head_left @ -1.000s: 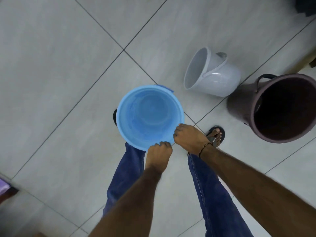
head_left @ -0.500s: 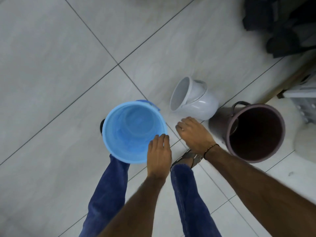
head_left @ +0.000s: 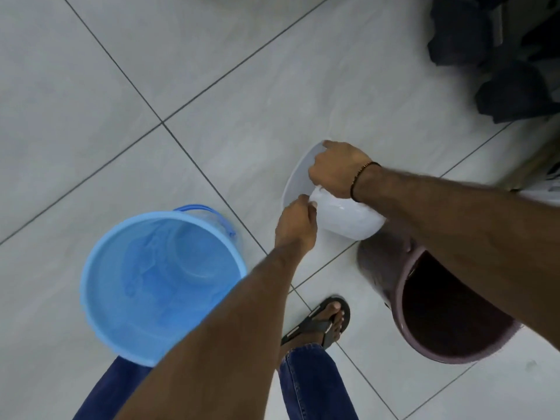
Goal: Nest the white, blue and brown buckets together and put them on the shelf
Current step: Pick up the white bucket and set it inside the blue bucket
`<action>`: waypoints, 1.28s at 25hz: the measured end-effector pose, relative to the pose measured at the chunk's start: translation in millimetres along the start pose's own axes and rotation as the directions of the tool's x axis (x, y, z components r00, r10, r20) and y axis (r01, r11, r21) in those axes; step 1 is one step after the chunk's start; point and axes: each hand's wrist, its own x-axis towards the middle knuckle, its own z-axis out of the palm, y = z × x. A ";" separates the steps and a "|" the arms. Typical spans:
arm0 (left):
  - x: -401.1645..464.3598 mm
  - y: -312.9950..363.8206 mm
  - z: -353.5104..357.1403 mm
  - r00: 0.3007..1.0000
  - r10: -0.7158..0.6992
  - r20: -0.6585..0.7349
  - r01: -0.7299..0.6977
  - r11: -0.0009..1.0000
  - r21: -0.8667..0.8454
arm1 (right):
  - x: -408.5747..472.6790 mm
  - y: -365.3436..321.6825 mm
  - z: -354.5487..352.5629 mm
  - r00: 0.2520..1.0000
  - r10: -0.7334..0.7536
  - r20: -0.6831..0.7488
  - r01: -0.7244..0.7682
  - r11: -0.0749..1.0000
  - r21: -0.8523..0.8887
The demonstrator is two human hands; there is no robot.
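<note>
The white bucket [head_left: 348, 219] lies on its side on the tiled floor, mouth facing left. My right hand [head_left: 336, 171] grips its upper rim, and my left hand [head_left: 297, 222] holds its lower rim. The blue bucket [head_left: 157, 283] stands upright on the floor to the left, free of both hands, with its blue handle folded down at the back. Upright at the right, just below the white bucket, is the brown bucket [head_left: 430, 344], partly hidden under my right forearm.
My sandalled foot [head_left: 324, 322] stands between the blue and brown buckets. Dark bags or clothing [head_left: 500, 56] are piled at the top right. A wooden edge and a white object [head_left: 542, 189] show at the right border. Grey floor tiles fill the rest.
Both hands left the blue bucket, which now stands on the floor. They reached right and took hold of the white bucket's rim.
</note>
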 end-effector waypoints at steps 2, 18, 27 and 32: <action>-7.3 10.8 -6.5 0.992 0.125 -0.019 -0.124 0.991 0.054 | -11.4 11.9 -3.0 0.999 0.043 0.009 -0.044 0.993 0.110; -16.2 -12.0 -11.2 0.741 0.509 0.438 -0.615 0.251 0.748 | -73.0 -77.1 89.4 0.929 0.336 -0.157 -0.201 0.813 0.546; -9.4 -0.8 -43.9 0.679 0.485 0.552 -0.668 0.096 0.738 | -81.4 -79.1 84.9 0.962 0.263 -0.066 -0.203 0.860 0.469; -39.5 54.6 -96.9 0.638 0.477 0.605 -0.693 0.014 0.720 | -131.6 -55.4 27.8 0.948 0.314 -0.056 -0.252 0.845 0.472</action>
